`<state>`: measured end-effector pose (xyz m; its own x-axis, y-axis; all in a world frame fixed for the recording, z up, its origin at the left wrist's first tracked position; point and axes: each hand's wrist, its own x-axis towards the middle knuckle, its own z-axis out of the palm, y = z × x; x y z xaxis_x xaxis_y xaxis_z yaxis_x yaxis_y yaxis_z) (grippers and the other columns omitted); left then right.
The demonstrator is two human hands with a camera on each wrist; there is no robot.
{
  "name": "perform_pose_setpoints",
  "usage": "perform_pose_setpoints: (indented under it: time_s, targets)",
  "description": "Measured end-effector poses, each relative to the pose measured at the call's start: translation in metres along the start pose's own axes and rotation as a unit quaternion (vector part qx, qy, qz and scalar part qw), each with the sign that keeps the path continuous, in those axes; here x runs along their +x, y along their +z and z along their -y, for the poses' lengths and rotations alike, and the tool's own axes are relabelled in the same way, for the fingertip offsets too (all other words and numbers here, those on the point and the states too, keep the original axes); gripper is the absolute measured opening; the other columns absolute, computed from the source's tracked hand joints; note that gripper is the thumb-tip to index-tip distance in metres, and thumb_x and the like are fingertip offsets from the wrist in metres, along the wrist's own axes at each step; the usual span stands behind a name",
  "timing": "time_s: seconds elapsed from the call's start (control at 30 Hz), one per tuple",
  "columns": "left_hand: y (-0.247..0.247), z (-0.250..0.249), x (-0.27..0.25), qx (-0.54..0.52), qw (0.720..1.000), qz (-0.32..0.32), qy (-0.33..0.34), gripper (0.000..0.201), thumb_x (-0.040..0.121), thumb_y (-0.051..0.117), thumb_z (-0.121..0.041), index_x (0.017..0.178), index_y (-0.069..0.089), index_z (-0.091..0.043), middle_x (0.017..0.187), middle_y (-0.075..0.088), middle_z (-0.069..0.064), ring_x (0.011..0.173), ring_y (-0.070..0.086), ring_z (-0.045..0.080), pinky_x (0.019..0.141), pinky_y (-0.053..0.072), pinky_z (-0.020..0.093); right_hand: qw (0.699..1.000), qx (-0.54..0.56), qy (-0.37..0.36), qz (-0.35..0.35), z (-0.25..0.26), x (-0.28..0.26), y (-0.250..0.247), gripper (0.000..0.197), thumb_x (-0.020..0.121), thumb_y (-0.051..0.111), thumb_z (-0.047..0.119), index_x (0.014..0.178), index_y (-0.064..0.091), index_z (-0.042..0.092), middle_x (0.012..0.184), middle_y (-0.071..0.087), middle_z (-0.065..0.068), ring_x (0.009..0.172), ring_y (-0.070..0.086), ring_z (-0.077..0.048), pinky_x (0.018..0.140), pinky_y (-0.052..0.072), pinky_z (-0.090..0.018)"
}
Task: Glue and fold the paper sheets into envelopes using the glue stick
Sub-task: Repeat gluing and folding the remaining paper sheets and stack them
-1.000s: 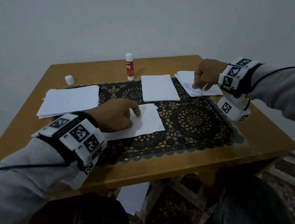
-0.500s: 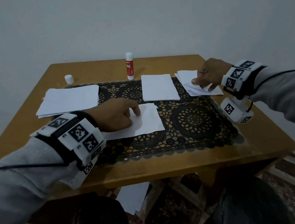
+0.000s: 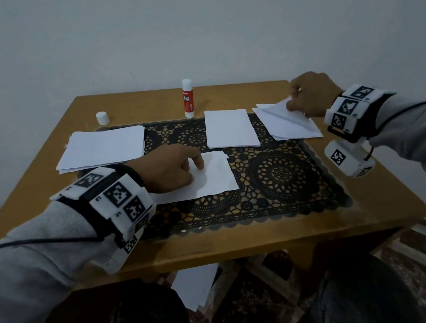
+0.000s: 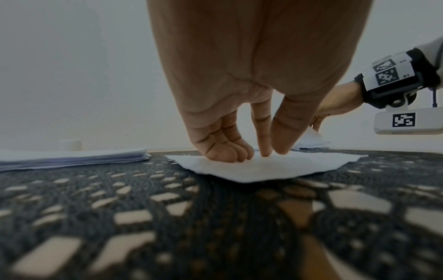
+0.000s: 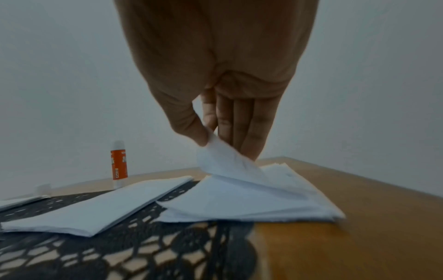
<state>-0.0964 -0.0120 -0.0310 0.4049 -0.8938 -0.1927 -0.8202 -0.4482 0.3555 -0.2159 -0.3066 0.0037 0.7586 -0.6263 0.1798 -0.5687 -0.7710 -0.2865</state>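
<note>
Paper sheets lie in four lots on the wooden counter (image 3: 385, 194): a thick stack (image 3: 102, 147) at the far left, a folded piece (image 3: 229, 129) at centre back, a loose pile (image 3: 279, 127) at the far right, and a single sheet (image 3: 208, 180) near the middle of the black lace mat (image 3: 283, 180). From the head view the left hand (image 3: 170, 170) rests on that single sheet with its index finger stretched forward. The left wrist view adds what the head view hides: the other fingers (image 4: 225, 151) are curled under with their knuckles down on the paper, while index tip and thumb tip press the sheet flat; nothing is gripped.

The right hand (image 3: 310, 94) reaches to the far right pile. In the head view it covers the corner it touches; the right wrist view shows the thumb and fingers pinching the corner of the top sheet (image 5: 230, 163), which is peeled up and curved off the pile below.

A glue stick (image 3: 188, 99) with a red label stands upright near the back edge of the counter, uncapped it seems, and its white cap (image 3: 102, 118) stands well apart to the left, behind the thick stack. A plain pale wall rises behind the counter. On the patterned floor under the counter's front edge lies more white paper (image 3: 194, 285).
</note>
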Motion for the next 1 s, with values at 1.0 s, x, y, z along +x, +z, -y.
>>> perform_pose_setpoints:
  time_s: [1.0]
  targets:
    - [0.002, -0.001, 0.0, 0.009, 0.999, -0.034, 0.012, 0.03, 0.09, 0.055, -0.01, 0.118, 0.058, -0.021, 0.085, 0.057, -0.01, 0.08, 0.053, 0.011, 0.073, 0.04, 0.023, 0.965, 0.013, -0.136, -0.226, 0.003, -0.007, -0.041, 0.003, 0.079, 0.057, 0.009, 0.079, 0.059, 0.01, 0.08, 0.066, -0.008, 0.075, 0.06, -0.026, 0.072, 0.042, -0.028]
